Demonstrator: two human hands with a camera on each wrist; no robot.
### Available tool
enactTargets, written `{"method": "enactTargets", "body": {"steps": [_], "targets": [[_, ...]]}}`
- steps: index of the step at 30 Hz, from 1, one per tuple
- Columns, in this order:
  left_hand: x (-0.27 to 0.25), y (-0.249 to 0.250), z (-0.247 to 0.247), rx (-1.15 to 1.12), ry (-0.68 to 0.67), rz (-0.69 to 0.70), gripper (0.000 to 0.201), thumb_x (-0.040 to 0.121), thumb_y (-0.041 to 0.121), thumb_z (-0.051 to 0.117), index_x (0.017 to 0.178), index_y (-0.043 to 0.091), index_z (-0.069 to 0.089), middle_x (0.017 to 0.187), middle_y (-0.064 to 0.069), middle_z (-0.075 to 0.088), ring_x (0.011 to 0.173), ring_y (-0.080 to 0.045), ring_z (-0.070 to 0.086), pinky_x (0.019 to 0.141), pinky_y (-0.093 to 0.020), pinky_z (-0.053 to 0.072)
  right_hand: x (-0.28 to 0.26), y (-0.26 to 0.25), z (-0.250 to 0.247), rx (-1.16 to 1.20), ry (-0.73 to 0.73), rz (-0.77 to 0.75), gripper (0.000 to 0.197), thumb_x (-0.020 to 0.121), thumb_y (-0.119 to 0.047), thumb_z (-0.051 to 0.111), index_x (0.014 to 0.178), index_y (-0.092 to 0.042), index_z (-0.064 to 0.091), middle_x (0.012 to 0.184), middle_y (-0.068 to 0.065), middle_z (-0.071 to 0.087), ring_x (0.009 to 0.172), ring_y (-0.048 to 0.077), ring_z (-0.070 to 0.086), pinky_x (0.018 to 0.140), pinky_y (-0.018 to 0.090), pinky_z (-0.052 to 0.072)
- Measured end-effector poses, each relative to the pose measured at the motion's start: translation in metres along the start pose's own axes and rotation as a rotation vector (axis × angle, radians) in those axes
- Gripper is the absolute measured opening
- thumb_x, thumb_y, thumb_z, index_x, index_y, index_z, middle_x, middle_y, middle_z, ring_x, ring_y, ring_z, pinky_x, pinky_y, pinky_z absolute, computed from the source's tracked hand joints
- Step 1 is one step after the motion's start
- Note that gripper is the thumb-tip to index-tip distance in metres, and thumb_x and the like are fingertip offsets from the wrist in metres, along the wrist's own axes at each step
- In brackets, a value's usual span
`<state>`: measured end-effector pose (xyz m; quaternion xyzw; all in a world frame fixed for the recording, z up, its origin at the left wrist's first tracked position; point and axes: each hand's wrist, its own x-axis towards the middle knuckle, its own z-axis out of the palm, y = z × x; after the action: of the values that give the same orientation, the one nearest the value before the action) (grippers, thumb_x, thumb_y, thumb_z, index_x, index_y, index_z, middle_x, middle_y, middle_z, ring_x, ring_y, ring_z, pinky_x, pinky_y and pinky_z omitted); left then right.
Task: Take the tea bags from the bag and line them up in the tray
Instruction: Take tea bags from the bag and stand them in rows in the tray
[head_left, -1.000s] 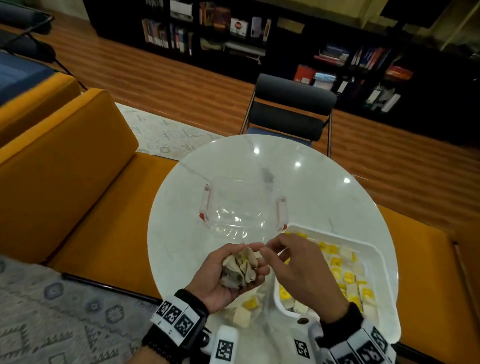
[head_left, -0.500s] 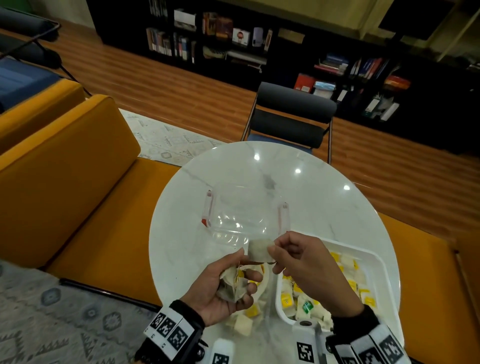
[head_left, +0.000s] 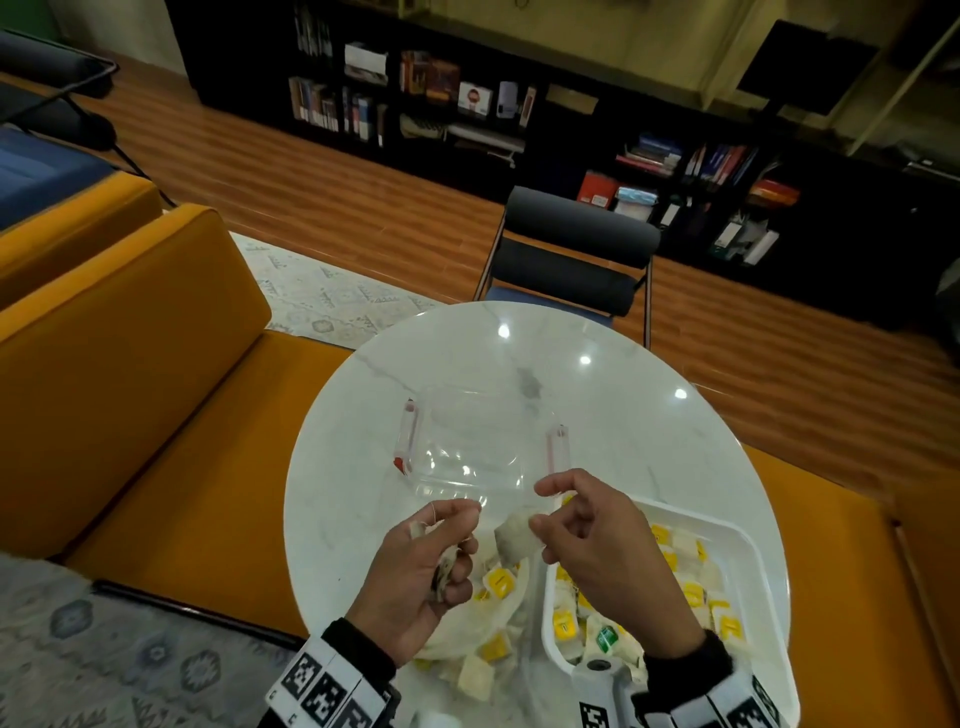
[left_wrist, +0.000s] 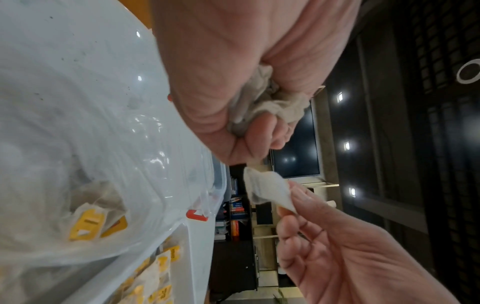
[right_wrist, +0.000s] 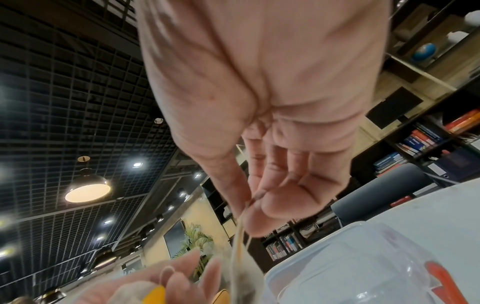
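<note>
Head view only: white tray (head_left: 748, 545) w/ tea bags (head_left: 691, 592).

one tea bag (head_left: 514, 538) is pinched above the clear plastic bag (head_left: 485, 618); crumpled ones (head_left: 445, 574) are clutched just left; yellow-tagged ones are heaped in the white tray (head_left: 748, 540) right of the bag.

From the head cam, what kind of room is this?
Probably a library-style lounge or office common area: dark bookshelves filled with books and binders along the far wall, mustard sofas around a round marble table, wood floor, a grid ceiling with pendant lamps.
</note>
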<state>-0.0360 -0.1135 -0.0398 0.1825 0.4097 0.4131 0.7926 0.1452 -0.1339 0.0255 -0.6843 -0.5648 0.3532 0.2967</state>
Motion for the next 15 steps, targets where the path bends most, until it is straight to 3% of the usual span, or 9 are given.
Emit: {"method": "enactTargets", "body": {"steps": [4,6,8,10,13,15], "targets": [[-0.009,0.001,0.012,0.24,-0.021,0.159,0.015,0.082,0.015,0.077,0.097,0.012,0.076,0.063,-0.007,0.054,0.051,-0.017,0.04,0.045,-0.024,0.032,0.002,0.001,0.004,-0.026,0.079,0.001,0.019,0.088,-0.014,0.066,0.083,-0.032,0.065,0.06,0.001,0.067,0.06,0.013,0.067,0.058,0.028,0.047],[-0.012,0.0,0.021,0.464,0.024,0.297,0.009,0.082,0.022,0.08,0.091,0.023,0.079,0.06,0.0,0.06,0.05,-0.014,0.046,0.048,-0.024,0.037,0.002,0.001,0.006,-0.042,0.105,0.0,0.018,0.086,-0.014,0.066,0.081,-0.031,0.065,0.059,0.001,0.068,0.06,0.014,0.066,0.062,0.031,0.051],[-0.014,-0.003,0.026,0.713,0.038,0.455,0.022,0.074,0.042,0.084,0.094,0.035,0.08,0.066,0.008,0.069,0.056,-0.007,0.058,0.056,-0.02,0.046,0.001,-0.002,0.007,-0.032,0.123,-0.004,0.017,0.086,-0.014,0.066,0.082,-0.03,0.065,0.058,-0.001,0.069,0.059,0.008,0.065,0.062,0.028,0.049],[-0.016,-0.006,0.03,0.816,0.028,0.535,0.036,0.067,0.053,0.081,0.099,0.036,0.08,0.072,0.016,0.072,0.065,-0.001,0.063,0.065,-0.015,0.049,0.0,-0.006,0.008,-0.009,0.127,-0.01,0.015,0.087,-0.014,0.065,0.085,-0.029,0.065,0.058,-0.004,0.07,0.059,0.004,0.064,0.063,0.025,0.047],[-0.014,-0.006,0.031,0.803,0.052,0.583,0.027,0.073,0.044,0.083,0.096,0.029,0.081,0.068,0.019,0.07,0.063,-0.002,0.062,0.064,-0.014,0.047,0.001,-0.007,0.009,0.038,0.114,-0.021,0.012,0.088,-0.015,0.066,0.089,-0.027,0.066,0.063,-0.005,0.072,0.064,0.006,0.068,0.067,0.028,0.052],[-0.009,-0.005,0.028,0.831,0.063,0.63,0.013,0.079,0.034,0.083,0.09,0.028,0.081,0.076,0.018,0.074,0.072,-0.002,0.068,0.071,-0.018,0.05,0.0,-0.007,0.01,0.068,0.114,-0.031,0.011,0.089,-0.016,0.066,0.092,-0.026,0.066,0.064,-0.006,0.072,0.065,0.01,0.068,0.07,0.032,0.055]]}}
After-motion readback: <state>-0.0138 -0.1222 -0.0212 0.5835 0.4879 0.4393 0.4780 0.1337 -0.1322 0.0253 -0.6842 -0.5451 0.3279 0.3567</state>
